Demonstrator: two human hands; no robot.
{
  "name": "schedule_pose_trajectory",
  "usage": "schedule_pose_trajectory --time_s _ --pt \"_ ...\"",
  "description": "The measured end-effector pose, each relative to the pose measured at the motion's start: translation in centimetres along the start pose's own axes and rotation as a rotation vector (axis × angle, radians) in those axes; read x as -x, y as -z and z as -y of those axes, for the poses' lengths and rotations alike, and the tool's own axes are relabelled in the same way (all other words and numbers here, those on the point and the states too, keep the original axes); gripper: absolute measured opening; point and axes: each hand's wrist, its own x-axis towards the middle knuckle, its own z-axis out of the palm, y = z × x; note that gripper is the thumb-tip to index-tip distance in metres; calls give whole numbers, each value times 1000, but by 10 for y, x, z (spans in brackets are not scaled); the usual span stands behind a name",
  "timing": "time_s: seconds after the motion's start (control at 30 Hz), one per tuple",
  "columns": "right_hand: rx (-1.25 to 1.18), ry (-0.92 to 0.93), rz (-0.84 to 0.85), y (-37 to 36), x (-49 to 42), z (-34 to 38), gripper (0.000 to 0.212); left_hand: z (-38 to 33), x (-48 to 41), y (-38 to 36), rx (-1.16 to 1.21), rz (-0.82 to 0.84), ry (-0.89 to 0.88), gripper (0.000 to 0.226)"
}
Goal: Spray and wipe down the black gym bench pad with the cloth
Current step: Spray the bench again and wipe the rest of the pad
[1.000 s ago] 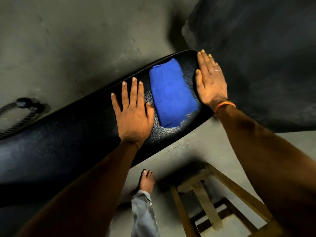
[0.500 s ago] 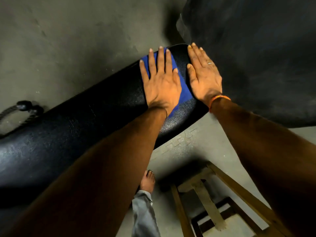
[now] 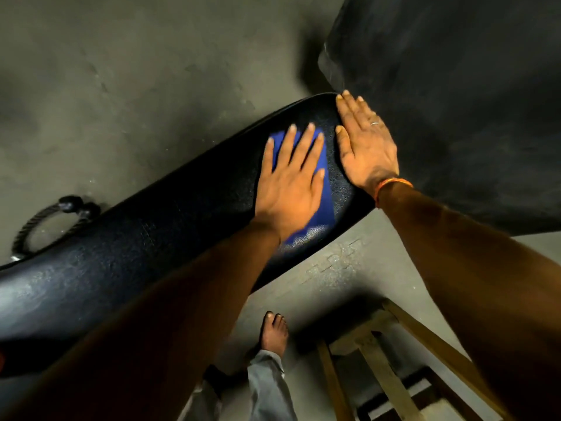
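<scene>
Wiping step: left hand (image 3: 288, 189), fingers flat, presses blue cloth (image 3: 323, 205) onto black bench pad (image 3: 170, 220) near its end; right hand (image 3: 364, 147) flat, steadying alongside; next likely sweeps down pad.

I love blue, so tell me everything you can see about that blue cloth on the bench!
The blue cloth is bright, soft-looking fabric, lying flat on the black bench pad near its rounded end. The left hand presses flat on it, covering most of it; only strips show between the fingers and past the thumb and wrist. Its lower edge looks blurred. The right hand rests on the pad beside it.
</scene>
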Motion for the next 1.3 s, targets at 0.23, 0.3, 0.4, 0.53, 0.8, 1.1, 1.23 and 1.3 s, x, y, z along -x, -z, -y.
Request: schedule_pose_trajectory --time_s 0.23,0.3,0.4,0.53,0.8,1.1,1.23,1.3 --pt "57 52 -14 -1 3 2 59 -3 -38 -1 37 -67 154 61" --pt "67 53 16 5 6 10 60 -3 12 2 21 -59 99 61" --pt "91 30 20 0 25 36 65 8 67 4 -15 22 -21 61" --pt "91 28 -9 -19 44 53 62 46 11 6 -4 -19 -16 61" --pt "89 17 -30 -16 45 56 61 33 81 7 -17 -22 147 64" --pt "117 33 -47 -24 41 51 62 71 23 13 62 -32 251 64" --pt "142 -3 -53 -21 46 58 64 56 63 5 21 -86 283 64" --pt "123 -84 -26 -20 49 74 69 44 116 7 -12 -41 204 65"
